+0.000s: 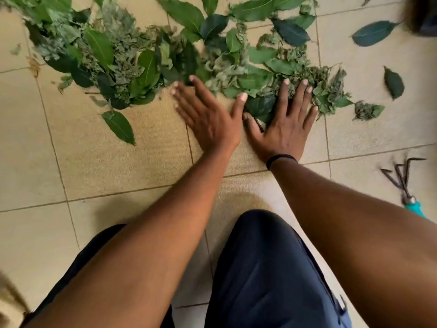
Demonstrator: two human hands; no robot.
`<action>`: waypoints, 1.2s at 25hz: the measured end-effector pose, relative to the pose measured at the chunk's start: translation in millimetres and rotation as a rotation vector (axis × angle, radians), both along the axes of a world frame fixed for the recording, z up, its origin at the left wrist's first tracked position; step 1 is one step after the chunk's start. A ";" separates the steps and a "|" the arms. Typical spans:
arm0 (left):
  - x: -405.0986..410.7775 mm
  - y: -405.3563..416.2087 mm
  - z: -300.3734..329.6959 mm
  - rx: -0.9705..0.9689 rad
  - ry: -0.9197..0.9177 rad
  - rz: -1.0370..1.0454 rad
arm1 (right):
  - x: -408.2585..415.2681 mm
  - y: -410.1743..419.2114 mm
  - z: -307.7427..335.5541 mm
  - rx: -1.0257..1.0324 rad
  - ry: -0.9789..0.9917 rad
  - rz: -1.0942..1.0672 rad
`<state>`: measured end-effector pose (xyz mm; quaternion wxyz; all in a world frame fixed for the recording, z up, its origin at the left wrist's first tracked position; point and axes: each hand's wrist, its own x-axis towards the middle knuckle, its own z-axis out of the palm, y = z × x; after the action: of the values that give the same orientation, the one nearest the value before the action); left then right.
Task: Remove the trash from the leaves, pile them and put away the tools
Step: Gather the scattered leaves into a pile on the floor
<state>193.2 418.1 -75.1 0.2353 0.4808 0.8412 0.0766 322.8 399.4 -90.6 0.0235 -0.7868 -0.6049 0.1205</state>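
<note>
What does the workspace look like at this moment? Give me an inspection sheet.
Surface: beige tiled floor.
Job's things: leaves spread loosely across the floor, with stray ones apart; hand rake lying on the floor at right.
Clutter: no trash made out among the leaves.
Grippers: left hand open, at the edge of the leaves; right hand open, flat on the leaves.
Cables: nothing seen.
Surroundings: dark blurred object at top right; person's knees below.

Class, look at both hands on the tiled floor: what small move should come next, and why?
Probably sweep both flat hands forward and together. The left hand and right hand rest open at the near edge of the leaves, which lie spread wide, not heaped.
</note>
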 end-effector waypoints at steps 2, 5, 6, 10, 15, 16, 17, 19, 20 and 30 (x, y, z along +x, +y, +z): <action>-0.7 -14.9 0.2 0.180 -0.044 -0.118 | -0.2 -2.0 1.2 0.022 0.010 -0.004; -46.9 -62.6 -0.9 0.320 0.052 0.000 | 0.5 -1.0 1.8 0.032 0.041 -0.005; -71.9 -75.4 -4.5 0.265 0.100 0.132 | 0.2 -1.5 1.7 0.026 0.041 -0.003; -121.6 -55.3 -18.0 -0.011 0.174 0.360 | 1.2 -0.6 1.6 0.029 0.022 -0.002; -24.2 10.8 -11.4 0.115 0.032 -0.335 | 2.5 -0.8 -1.0 0.006 0.007 -0.003; -8.8 12.8 -8.2 0.167 -0.032 -0.432 | 2.7 -0.9 -1.3 0.006 0.008 -0.005; -0.3 10.0 -5.0 0.217 -0.061 -0.472 | 2.7 -0.9 -1.3 0.012 0.016 -0.010; -3.4 -12.0 0.1 0.277 -0.065 -0.479 | 2.5 -0.6 -1.3 0.028 0.024 -0.019; -13.7 -28.5 1.4 0.271 -0.057 -0.551 | 2.1 -0.5 -1.7 0.031 0.021 -0.021; -114.7 47.3 9.0 0.169 0.279 -1.216 | 1.7 -0.7 -7.3 0.035 0.032 -0.047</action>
<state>78.5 465.4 -66.0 0.0859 0.8955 0.4312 -0.0684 324.5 398.7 -97.9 0.0498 -0.7983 -0.5877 0.1217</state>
